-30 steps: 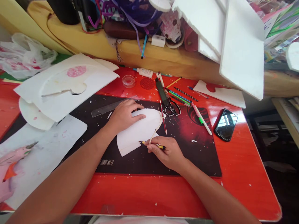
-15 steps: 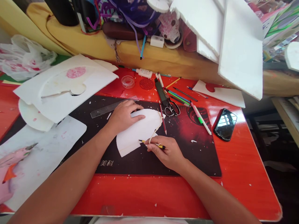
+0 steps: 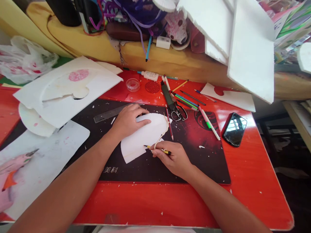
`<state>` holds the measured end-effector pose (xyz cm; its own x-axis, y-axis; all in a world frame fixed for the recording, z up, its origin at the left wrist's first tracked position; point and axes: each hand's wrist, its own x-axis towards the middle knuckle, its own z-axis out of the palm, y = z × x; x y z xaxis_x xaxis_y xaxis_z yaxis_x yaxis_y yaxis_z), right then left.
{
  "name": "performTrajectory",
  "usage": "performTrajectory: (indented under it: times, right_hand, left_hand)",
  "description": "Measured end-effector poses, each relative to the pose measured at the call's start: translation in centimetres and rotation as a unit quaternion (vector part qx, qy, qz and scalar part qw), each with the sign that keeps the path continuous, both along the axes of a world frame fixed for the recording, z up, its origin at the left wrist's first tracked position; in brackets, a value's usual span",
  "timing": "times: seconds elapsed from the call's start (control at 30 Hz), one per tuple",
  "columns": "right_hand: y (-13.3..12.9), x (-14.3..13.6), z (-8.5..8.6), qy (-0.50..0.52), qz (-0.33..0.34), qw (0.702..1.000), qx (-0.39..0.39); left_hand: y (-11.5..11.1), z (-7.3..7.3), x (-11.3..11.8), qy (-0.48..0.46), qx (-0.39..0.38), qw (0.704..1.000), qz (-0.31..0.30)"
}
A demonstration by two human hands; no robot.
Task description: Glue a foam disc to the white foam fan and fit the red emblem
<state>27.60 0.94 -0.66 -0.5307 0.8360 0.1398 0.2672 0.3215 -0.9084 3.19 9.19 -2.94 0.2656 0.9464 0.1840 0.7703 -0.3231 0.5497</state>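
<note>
A white sheet piece with a rounded far end [image 3: 138, 142] lies on the black mat [image 3: 116, 106]. My left hand [image 3: 130, 119] rests on its upper left part, fingers stretched out and palm down. At its lower right edge, my right hand [image 3: 170, 157] pinches a slim yellow-and-black pen-shaped tool [image 3: 166, 151]. The tool's dark tip meets the sheet near a notch; whether it is a pencil or a blade I cannot tell. A thin pale strip [image 3: 166, 130] curls along the sheet's right edge down to my right fingers.
Right of the sheet lie a red pencil [image 3: 169, 124], scissors [image 3: 179, 112], several pens [image 3: 186, 100] and a phone [image 3: 235, 129]. A clear ruler [image 3: 107, 115] is beyond my left hand. White foam boards [image 3: 97, 87] lie left; others [image 3: 252, 48] lean at the back right.
</note>
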Motion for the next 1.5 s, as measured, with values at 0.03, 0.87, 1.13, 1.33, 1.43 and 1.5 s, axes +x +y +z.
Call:
performTrajectory:
  times: [0.03,0.87,1.13,1.33,1.43,1.5]
  right_hand:
    - [0.0,0.0,-0.05,-0.001,-0.003,1.0,-0.001]
    - [-0.08,-0.16,-0.32,-0.002,-0.027,0.999,-0.023]
    - [-0.19,-0.19,-0.38,0.007,-0.044,0.998,-0.046]
    - [-0.1,-0.06,-0.2,-0.002,-0.029,0.999,-0.042]
    - [-0.05,-0.05,-0.17,-0.006,-0.026,0.999,-0.037]
    - [-0.06,-0.07,-0.19,-0.006,-0.026,0.999,-0.04]
  left_hand:
    - [0.0,0.0,0.0,0.0,0.001,1.0,0.0]
    - [-0.07,0.06,0.03,0.002,0.0,1.0,-0.002]
    - [-0.11,0.12,0.08,0.004,-0.006,1.0,0.0]
    - [-0.11,0.0,0.05,0.004,0.004,1.0,0.0]
    - [-0.11,-0.02,0.06,0.002,0.009,1.0,0.0]
    - [-0.13,-0.01,0.07,0.002,0.011,1.0,-0.001]
